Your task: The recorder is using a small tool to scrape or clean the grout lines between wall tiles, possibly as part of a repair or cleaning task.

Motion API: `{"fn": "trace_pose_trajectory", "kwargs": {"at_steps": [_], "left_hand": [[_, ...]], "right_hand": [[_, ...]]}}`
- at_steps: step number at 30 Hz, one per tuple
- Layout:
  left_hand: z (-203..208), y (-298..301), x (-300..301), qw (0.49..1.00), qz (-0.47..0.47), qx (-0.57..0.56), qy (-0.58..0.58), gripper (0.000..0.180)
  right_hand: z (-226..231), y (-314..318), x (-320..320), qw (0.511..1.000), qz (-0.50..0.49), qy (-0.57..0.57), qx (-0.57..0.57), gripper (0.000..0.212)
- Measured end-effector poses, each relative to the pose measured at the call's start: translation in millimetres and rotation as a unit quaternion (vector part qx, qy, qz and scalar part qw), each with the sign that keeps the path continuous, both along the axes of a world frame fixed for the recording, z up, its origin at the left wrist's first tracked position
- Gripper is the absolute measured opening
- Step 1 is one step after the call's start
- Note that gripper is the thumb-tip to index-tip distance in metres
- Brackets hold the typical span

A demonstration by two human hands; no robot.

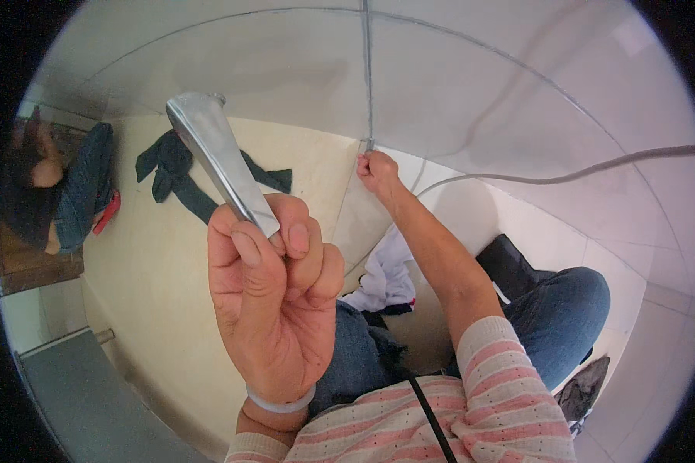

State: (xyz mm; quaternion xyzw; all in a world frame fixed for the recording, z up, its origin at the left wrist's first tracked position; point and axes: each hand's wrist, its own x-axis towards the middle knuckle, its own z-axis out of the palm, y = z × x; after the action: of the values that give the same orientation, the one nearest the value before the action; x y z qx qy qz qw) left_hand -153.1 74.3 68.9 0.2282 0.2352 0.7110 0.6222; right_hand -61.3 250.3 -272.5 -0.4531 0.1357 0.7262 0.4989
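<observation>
My left hand (pixel 278 285) is raised close in front of me, with a pale band at its wrist. Its thumb and fingers pinch the lower end of a chrome tap handle (pixel 222 158), a long, flat-faced lever tilted up to the left, thicker at its top end. Farther off, my right hand (pixel 378 171) is closed in a fist near the foot of the tiled wall, by a vertical tile joint. Whatever its fingers hold, if anything, is hidden. A thin grey hose (pixel 564 175) comes in from the right and passes behind my right forearm.
Dark clothing (pixel 189 193) lies on the pale floor (pixel 154 309), partly behind my left hand. White cloth (pixel 386 270) is by my knees, a black item (pixel 510 262) beyond my right leg. At left, another person's jeans-clad leg (pixel 85 189) shows; a grey panel (pixel 93 401) stands below.
</observation>
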Motion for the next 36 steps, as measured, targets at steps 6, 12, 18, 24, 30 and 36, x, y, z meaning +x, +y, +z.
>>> {"fn": "trace_pose_trajectory", "kwargs": {"at_steps": [6, 12, 18, 24, 30, 36], "left_hand": [[5.8, -3.5, 4.0, 1.0, 0.008, 0.006, -0.01, 0.012], [6.0, -8.2, 1.4, 1.0, -0.002, 0.013, 0.015, 0.009], [10.2, -14.7, 0.5, 0.999, -0.001, 0.013, 0.033, 0.009], [14.1, -22.7, -2.3, 0.999, -0.004, 0.03, 0.021, 0.01], [18.1, -32.1, -3.4, 0.998, -0.006, 0.052, 0.019, 0.01], [19.1, -39.8, -7.1, 0.998, -0.001, 0.063, 0.017, 0.009]], "right_hand": [[17.3, -4.0, 0.4, 1.0, 0.003, 0.013, -0.002, 0.012], [35.4, -10.7, 2.3, 0.998, 0.014, 0.013, 0.067, 0.019], [64.3, -15.7, -0.4, 0.996, -0.009, 0.0, 0.087, 0.023], [97.3, -24.9, -5.2, 0.993, -0.02, 0.005, 0.114, 0.024], [114.3, -26.4, -1.0, 0.988, -0.006, 0.012, 0.153, 0.024], [145.3, -31.5, -1.7, 0.988, -0.002, 0.014, 0.154, 0.019]]}}
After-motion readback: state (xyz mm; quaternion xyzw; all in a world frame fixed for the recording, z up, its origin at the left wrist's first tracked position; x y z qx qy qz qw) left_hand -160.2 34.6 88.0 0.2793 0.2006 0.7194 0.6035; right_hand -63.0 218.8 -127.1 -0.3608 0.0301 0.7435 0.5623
